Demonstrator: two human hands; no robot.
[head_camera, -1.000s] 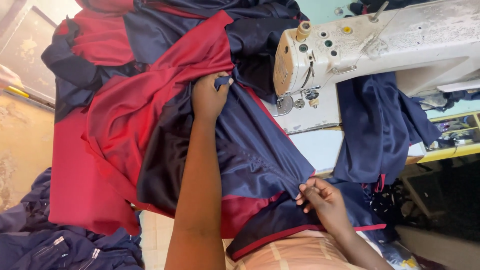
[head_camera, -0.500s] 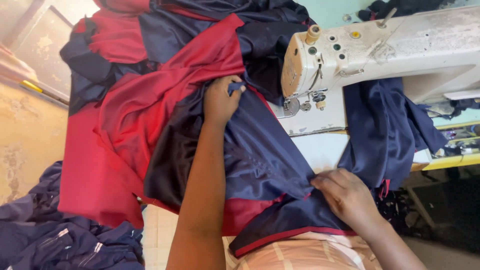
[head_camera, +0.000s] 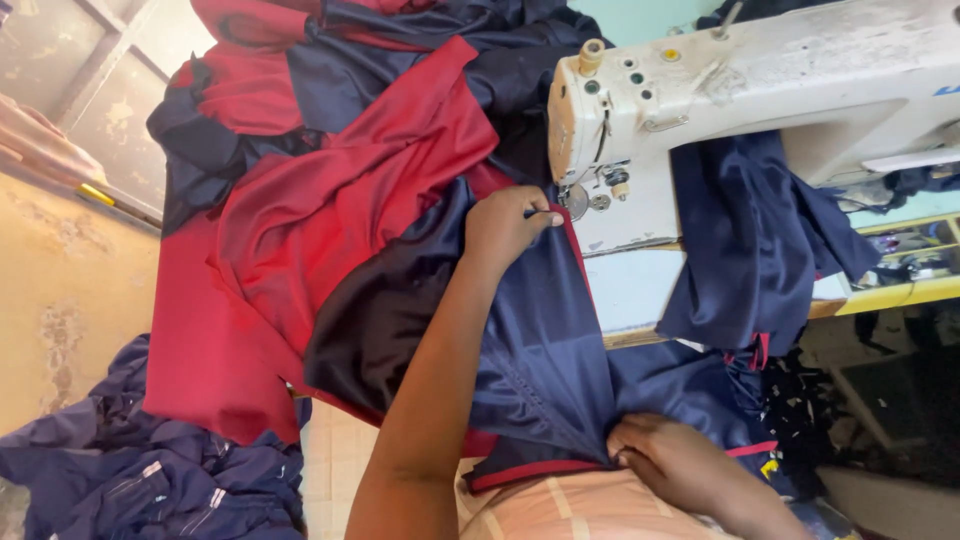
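Right hand (head_camera: 672, 462): nearest camera, low in frame; fingers curled shut, pinching navy fabric (head_camera: 540, 350) at its red-trimmed hem (head_camera: 530, 472), just above person's lap.
Lap: peach striped cloth (head_camera: 560, 510) under hem.
Left hand (head_camera: 505, 225): arm stretched fwd; fingers closed, gripping fabric's far edge beside needle area (head_camera: 580, 200) of machine.
Navy fabric: shiny, pulled taut btwn both hands, lying across table edge (head_camera: 630, 290) in front of machine.
Sewing machine (head_camera: 740, 90): off-white, worn, behind left hand; another navy piece (head_camera: 750, 240) draped under its arm.
Red and navy garments (head_camera: 320, 200): heaped beyond and to left of left hand.
Floor pile (head_camera: 150, 480): crumpled navy garments w/ white stripes, far left, well apart from hands.
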